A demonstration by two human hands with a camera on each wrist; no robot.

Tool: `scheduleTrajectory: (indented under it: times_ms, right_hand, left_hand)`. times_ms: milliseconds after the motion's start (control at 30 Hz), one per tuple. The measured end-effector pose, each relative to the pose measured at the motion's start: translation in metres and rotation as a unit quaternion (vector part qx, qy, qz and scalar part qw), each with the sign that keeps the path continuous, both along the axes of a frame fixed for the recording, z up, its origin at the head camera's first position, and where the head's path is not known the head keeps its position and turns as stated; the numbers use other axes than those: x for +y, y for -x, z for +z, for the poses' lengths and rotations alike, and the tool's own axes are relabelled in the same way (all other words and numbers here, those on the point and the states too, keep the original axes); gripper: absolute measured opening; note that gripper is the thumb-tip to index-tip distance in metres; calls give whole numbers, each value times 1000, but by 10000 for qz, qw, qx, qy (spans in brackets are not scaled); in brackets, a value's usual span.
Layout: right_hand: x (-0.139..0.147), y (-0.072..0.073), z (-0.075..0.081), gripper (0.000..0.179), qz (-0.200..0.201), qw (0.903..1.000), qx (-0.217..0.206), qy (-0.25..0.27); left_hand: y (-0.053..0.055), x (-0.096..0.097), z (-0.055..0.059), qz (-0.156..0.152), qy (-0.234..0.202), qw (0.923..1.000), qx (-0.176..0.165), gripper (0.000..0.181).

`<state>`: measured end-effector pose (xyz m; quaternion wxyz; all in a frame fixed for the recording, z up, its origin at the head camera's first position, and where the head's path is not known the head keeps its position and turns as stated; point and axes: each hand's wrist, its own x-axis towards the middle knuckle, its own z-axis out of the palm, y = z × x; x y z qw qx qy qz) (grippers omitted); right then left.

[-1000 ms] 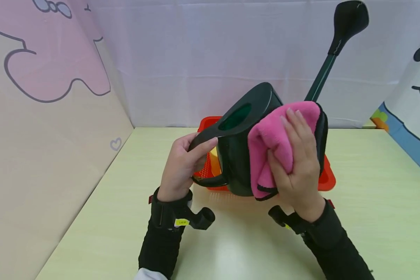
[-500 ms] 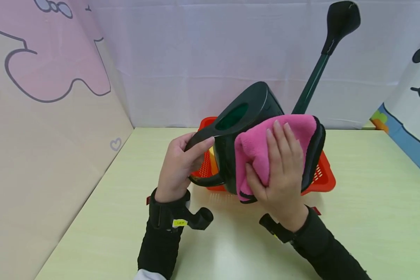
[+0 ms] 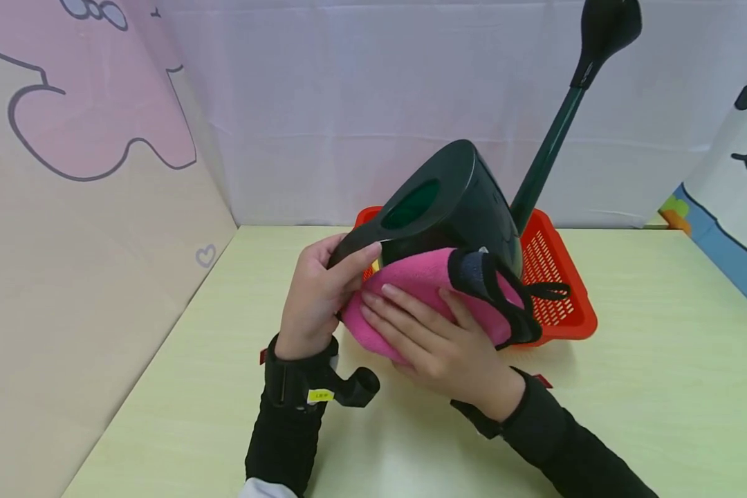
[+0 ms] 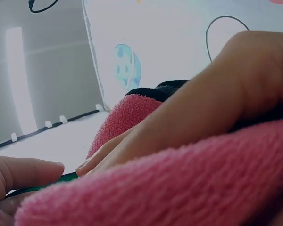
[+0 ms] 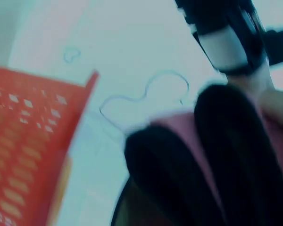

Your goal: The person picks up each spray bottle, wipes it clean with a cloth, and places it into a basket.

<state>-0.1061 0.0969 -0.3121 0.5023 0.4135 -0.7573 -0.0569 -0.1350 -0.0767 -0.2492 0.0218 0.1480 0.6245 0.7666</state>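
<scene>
My left hand (image 3: 316, 299) grips the handle of a dark green watering can (image 3: 457, 197), thumb on top of it. The can is tilted, with its oval opening towards me and its long spout rising at the right to a black rose (image 3: 609, 34). A pink cloth (image 3: 432, 266) with black edging lies folded against the can's near side. On it rests my right hand (image 3: 438, 346), its fingers stretched flat towards the left hand. The cloth hides the lower body and the lower handle. In the left wrist view, pink cloth (image 4: 170, 188) fills the foreground.
A red perforated basket (image 3: 557, 290) stands on the pale table (image 3: 180, 401) behind the can, with something yellow partly visible inside. A white sheet (image 3: 361, 104) hangs at the back. Panels with cartoon drawings stand at the left and right.
My right hand has swept the cloth left and down across the can, and its fingers now point left instead of up. The can tilts slightly more; the left hand keeps its grip.
</scene>
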Motion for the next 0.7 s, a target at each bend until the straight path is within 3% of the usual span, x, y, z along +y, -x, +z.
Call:
scheduleTrajectory:
  times_ms: [167,367,567,700]
  right_hand:
    - [13,6,9,38,492,9988,10,37]
    - [24,13,16,45,1206,9902,-36,706]
    - [34,19,22,42,1770,9740,-91,1410]
    - [35,24,24,36,2024,9487,-178,2423]
  left_hand:
    - [-1,-1,0,89,-5,9999,84,9]
    - [-1,-1,0,144,46,9998,89,8]
    - [-2,-2,2,90,53,9999,18,7]
    - [-2,-2,3,52,48,10000,-32,8]
